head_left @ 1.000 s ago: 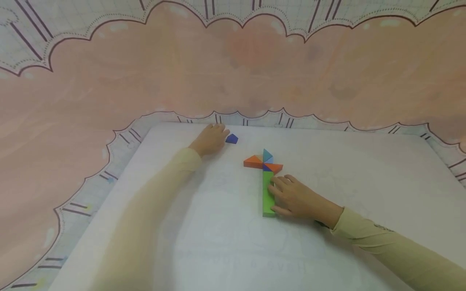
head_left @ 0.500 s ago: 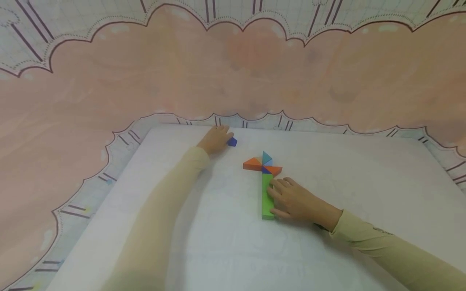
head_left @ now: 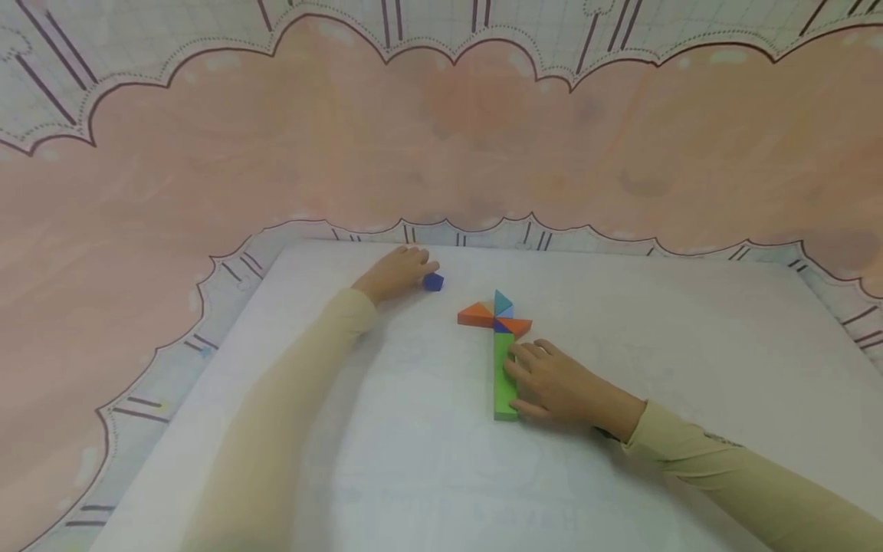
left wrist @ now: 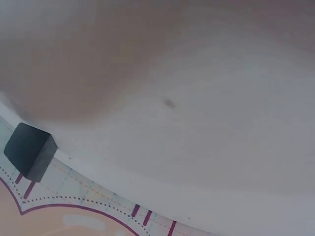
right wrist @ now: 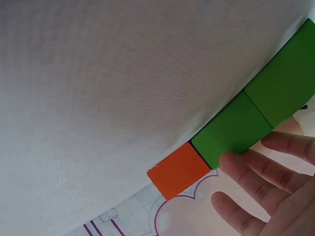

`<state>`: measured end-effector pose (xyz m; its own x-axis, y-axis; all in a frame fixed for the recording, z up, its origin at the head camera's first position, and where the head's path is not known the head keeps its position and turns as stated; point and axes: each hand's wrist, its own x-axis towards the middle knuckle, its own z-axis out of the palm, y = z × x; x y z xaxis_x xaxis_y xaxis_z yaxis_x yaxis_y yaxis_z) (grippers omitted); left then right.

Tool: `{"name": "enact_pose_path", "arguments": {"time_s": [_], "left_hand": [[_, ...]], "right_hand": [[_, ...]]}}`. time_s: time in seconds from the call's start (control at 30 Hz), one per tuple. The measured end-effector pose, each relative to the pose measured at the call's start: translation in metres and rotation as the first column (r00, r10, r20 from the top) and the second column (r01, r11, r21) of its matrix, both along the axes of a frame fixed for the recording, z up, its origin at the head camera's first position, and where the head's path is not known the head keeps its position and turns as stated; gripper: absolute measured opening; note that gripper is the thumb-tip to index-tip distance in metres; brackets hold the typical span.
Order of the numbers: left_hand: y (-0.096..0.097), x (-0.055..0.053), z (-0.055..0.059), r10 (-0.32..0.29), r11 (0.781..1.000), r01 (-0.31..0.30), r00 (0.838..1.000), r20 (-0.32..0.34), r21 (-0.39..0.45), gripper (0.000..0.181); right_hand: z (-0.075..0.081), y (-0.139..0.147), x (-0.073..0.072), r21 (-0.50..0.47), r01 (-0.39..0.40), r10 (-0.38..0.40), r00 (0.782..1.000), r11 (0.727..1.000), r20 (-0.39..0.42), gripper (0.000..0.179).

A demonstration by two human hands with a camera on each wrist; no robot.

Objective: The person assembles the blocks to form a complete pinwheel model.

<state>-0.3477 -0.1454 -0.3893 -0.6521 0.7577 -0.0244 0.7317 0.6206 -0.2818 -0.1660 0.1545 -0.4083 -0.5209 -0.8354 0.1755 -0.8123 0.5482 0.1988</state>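
Note:
My left hand [head_left: 396, 270] is at the far left of the table, its fingertips on a small dark blue block [head_left: 433, 282]. In the left wrist view this block [left wrist: 28, 150] looks nearly black, just beyond a blurred part of the hand. My right hand [head_left: 555, 383] lies beside two green blocks [head_left: 504, 383] set end to end, its fingertips touching their right side. The right wrist view shows the fingers fairly straight against a green block [right wrist: 231, 130]. At the green strip's far end is a fan of orange triangle blocks [head_left: 476, 314] and light blue ones [head_left: 502, 303].
A white table [head_left: 414, 460] bears everything. Behind it hangs a peach-coloured cloth [head_left: 428, 146] with scalloped, striped borders. An orange block [right wrist: 178, 170] adjoins the green ones in the right wrist view.
The blue block has turned and shifted slightly nearer, with my left fingers on it. My right hand stays by the green blocks. The whole head view has shifted a little.

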Motion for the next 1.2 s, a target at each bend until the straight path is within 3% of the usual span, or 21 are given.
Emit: {"name": "enact_pose_path", "arguments": {"time_s": [0.23,0.43,0.57,0.7,0.87,1.2], "left_hand": [[-0.004,0.004,0.000,0.030,0.998,-0.031,1.000,0.009,0.054,0.034],[0.001,0.005,-0.001,0.093,0.995,-0.092,0.996,-0.017,0.047,0.055],[0.004,0.004,-0.003,0.137,0.990,-0.136,0.990,-0.040,0.026,0.059],[0.006,0.003,-0.006,0.150,0.989,-0.150,0.989,0.006,0.014,0.054],[0.008,0.006,-0.004,0.140,0.990,-0.141,0.987,0.075,0.007,0.049],[0.003,0.021,0.000,-0.017,1.000,0.017,0.998,0.053,0.004,0.043]], "right_hand": [[0.001,0.001,0.000,-0.010,-0.014,0.014,1.000,1.000,-0.019,0.049],[0.000,0.002,0.000,-0.016,-0.016,0.016,1.000,1.000,-0.022,0.050],[-0.001,0.002,0.000,-0.020,-0.020,0.020,0.999,1.000,-0.028,0.049],[-0.002,0.002,0.000,-0.020,-0.025,0.025,0.999,0.999,-0.031,0.048],[-0.002,0.002,0.000,-0.009,-0.014,0.014,1.000,1.000,-0.021,0.049],[-0.001,0.002,-0.001,-0.008,-0.017,0.017,1.000,1.000,-0.010,0.048]]}}
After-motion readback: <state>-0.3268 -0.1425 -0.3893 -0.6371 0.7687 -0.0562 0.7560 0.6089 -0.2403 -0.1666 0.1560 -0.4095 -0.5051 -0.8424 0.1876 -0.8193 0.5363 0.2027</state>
